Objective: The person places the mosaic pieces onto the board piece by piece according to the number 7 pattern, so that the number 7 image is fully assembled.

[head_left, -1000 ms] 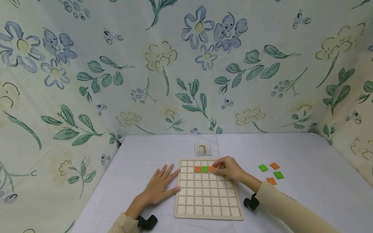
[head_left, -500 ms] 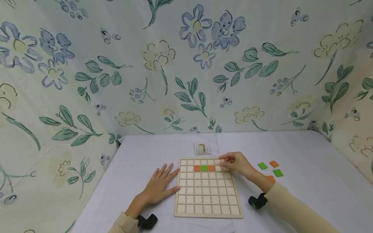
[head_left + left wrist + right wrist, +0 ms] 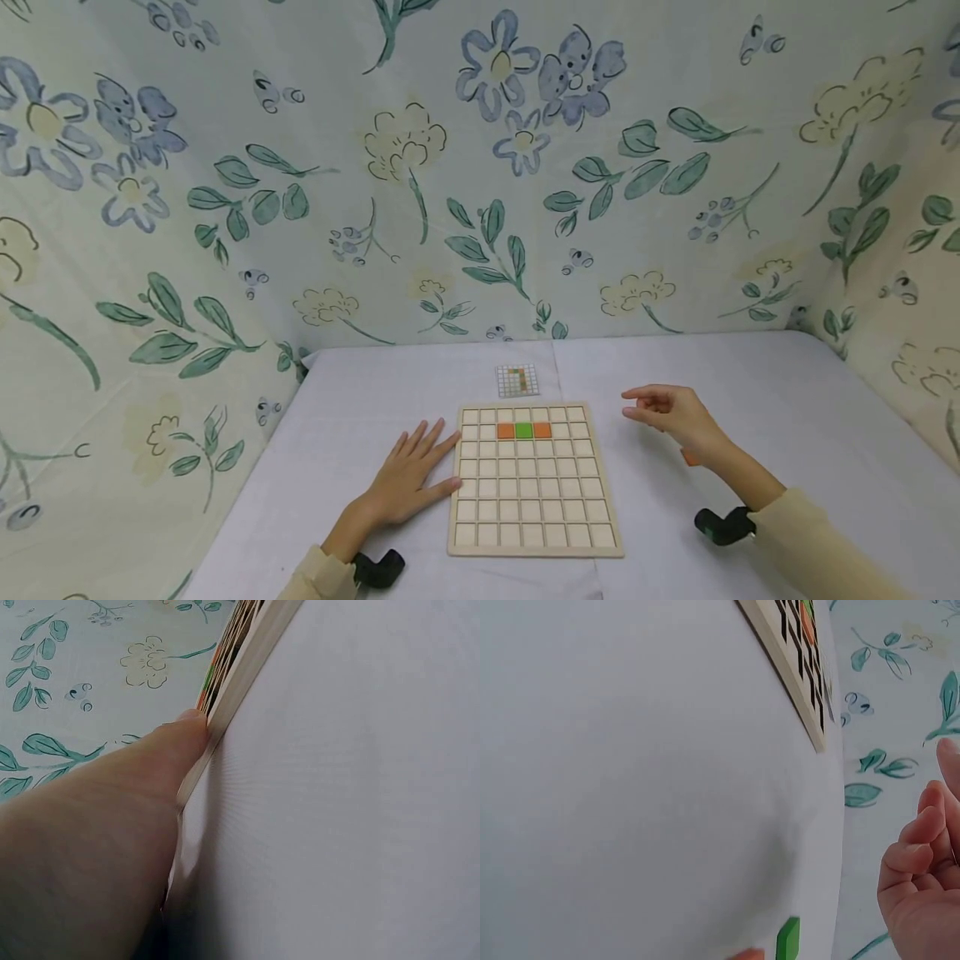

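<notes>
A square wooden grid board [image 3: 531, 490] lies on the white cloth. Near its far edge, one row holds an orange tile [image 3: 506, 431], a green tile [image 3: 523, 430] and another orange tile [image 3: 542, 429] side by side. My left hand [image 3: 412, 475] rests spread on the cloth, thumb and fingertips at the board's left edge; the left wrist view shows the thumb [image 3: 161, 750] against that edge. To the right of the board my right hand [image 3: 675, 412] hovers over the cloth, fingers loosely curled, holding nothing. Beneath it peeks a loose orange tile [image 3: 690, 457].
A small pattern card [image 3: 517, 381] with a coloured grid lies behind the board. In the right wrist view a loose green tile [image 3: 788, 940] and part of an orange tile [image 3: 750, 954] show at the bottom. Floral fabric [image 3: 480, 167] hangs behind the table.
My right hand has let go of the right-hand orange tile on the board and moved right, now covering most of the loose tiles. My left hand stays in place.
</notes>
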The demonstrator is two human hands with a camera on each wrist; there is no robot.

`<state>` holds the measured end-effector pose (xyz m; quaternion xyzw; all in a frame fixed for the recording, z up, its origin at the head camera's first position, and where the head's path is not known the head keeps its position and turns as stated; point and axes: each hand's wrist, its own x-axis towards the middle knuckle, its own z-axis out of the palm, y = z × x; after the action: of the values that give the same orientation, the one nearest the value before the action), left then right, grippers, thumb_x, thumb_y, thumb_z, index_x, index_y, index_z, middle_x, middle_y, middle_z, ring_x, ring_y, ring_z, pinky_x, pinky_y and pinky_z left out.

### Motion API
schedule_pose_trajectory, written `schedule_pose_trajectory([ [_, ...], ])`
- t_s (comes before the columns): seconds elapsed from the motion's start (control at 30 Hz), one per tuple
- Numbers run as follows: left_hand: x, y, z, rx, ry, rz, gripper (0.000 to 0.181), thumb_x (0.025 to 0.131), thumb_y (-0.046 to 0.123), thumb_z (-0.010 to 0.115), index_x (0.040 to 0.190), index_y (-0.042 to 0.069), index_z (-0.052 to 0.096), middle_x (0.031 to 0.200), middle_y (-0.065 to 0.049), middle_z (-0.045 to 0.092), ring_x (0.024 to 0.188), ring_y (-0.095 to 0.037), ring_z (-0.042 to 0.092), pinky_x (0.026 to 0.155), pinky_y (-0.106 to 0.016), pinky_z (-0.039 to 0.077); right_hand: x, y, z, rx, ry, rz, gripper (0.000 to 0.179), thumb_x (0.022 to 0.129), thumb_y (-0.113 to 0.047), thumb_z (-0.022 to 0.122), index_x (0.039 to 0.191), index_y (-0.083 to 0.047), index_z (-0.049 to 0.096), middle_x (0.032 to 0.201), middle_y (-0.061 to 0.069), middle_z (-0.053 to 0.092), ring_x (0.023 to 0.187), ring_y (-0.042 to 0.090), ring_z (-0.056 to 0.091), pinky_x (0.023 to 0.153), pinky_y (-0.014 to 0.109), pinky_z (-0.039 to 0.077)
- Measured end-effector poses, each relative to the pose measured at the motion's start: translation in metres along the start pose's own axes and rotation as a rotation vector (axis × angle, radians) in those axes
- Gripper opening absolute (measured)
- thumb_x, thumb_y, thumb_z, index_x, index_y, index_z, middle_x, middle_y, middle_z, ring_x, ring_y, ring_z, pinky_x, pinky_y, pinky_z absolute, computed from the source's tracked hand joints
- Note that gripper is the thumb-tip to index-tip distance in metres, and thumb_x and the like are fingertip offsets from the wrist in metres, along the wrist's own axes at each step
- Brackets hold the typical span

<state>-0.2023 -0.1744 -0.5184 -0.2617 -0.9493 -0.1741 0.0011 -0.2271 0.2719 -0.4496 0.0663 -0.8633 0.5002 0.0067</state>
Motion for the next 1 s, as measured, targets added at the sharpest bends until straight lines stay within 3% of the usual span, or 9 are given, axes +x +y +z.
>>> schedule_pose_trajectory([
  [0.3, 0.0, -0.001, 0.001, 0.015, -0.002, 0.002, 0.076, 0.097, 0.069, 0.039, 0.159, 0.029, 0.026, 0.166, -0.005, 0.013, 0.152, -0.033, 0.005, 0.118, -0.058, 0.005, -0.019, 0.031, -0.044, -0.067, -0.007, 0.02, 0.048, 0.09, -0.026, 0.077, 0.124, 0.005, 0.065, 0.092, 0.011, 0.066, 0.077, 0.028, 0.057, 0.055, 0.027, 0.049],
  [0.57, 0.001, 0.002, -0.002, 0.009, -0.007, -0.002, 0.075, 0.097, 0.068, 0.041, 0.159, 0.029, 0.026, 0.166, -0.005, 0.014, 0.152, -0.033, 0.006, 0.118, -0.059, 0.005, -0.031, 0.06, -0.074, -0.105, -0.021, 0.074, 0.05, 0.092, -0.03, 0.075, 0.128, 0.004, 0.064, 0.11, 0.009, 0.067, 0.082, 0.011, 0.053, 0.063, 0.026, 0.049],
  [0.8, 0.001, 0.002, -0.002, 0.012, -0.002, -0.004, 0.075, 0.097, 0.068, 0.041, 0.159, 0.029, 0.027, 0.166, -0.005, 0.014, 0.152, -0.033, 0.006, 0.118, -0.059, 0.005, -0.036, 0.079, -0.087, -0.144, -0.033, 0.109, 0.053, 0.089, -0.026, 0.077, 0.126, 0.009, 0.062, 0.094, 0.006, 0.059, 0.079, 0.012, 0.048, 0.058, 0.026, 0.045],
  [1.0, 0.0, 0.002, -0.002, -0.009, -0.008, 0.001, 0.075, 0.097, 0.067, 0.042, 0.159, 0.028, 0.027, 0.166, -0.005, 0.014, 0.152, -0.033, 0.006, 0.118, -0.059, 0.004, -0.037, 0.088, -0.09, -0.136, -0.047, 0.132, 0.054, 0.087, -0.024, 0.079, 0.126, 0.01, 0.062, 0.092, 0.006, 0.06, 0.077, 0.011, 0.048, 0.06, 0.025, 0.045],
])
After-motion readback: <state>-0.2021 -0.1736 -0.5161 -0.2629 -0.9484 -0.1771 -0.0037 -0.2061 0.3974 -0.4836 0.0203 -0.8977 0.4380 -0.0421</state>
